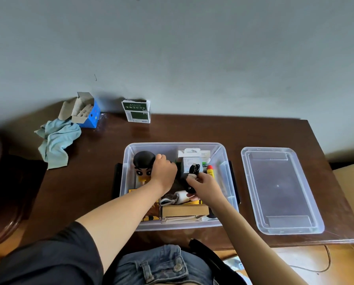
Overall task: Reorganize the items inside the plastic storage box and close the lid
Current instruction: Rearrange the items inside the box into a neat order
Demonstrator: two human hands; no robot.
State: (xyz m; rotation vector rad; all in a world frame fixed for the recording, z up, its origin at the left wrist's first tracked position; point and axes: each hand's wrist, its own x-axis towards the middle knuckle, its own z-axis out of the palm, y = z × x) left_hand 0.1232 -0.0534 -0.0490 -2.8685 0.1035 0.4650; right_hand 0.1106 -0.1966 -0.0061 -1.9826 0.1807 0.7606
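Left hand (164, 169) fingers (curled) hidden.

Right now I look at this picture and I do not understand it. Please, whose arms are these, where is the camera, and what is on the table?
There is no machine here. A person wears a camera on the head, so the one picture looks forward and down at their own arms. Both hands reach into a clear box on a brown table. The left hand is curled beside a toy figure. The right hand holds a black object; what it is cannot be told. The lid lies right of the box. Behind, on the left, are a blue cloth, an open blue carton and a green carton.
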